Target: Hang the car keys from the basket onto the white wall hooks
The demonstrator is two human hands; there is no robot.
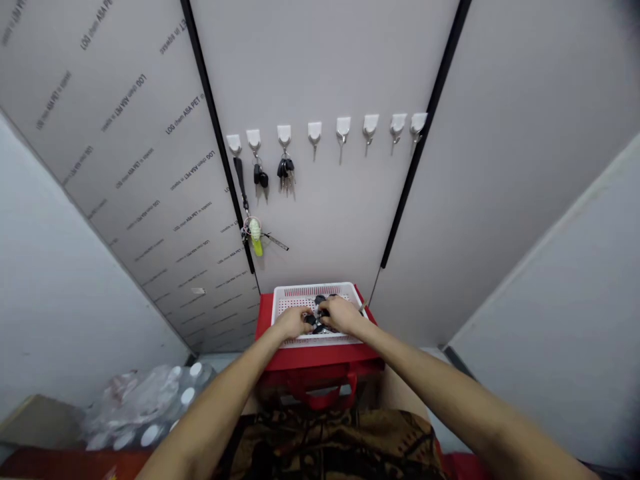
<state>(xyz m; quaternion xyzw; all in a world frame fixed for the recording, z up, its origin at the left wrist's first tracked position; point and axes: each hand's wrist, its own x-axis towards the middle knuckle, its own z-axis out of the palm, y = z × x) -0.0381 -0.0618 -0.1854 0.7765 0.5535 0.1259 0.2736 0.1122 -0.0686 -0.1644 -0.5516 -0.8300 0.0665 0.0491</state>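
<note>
our white plastic basket [315,289] holds black car keys [311,321]; our left hand [293,323] and right hand [341,315] curl over them, though we cannot tell if either grips.

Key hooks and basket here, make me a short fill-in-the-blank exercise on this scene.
The left hand and right hand touch black keys in a white basket, which stands on a ____ bag.
Of the eight wall hooks, ____ hold nothing.
A lanyard hangs from the ____ hook.

Missing words: red; five; leftmost.
</note>
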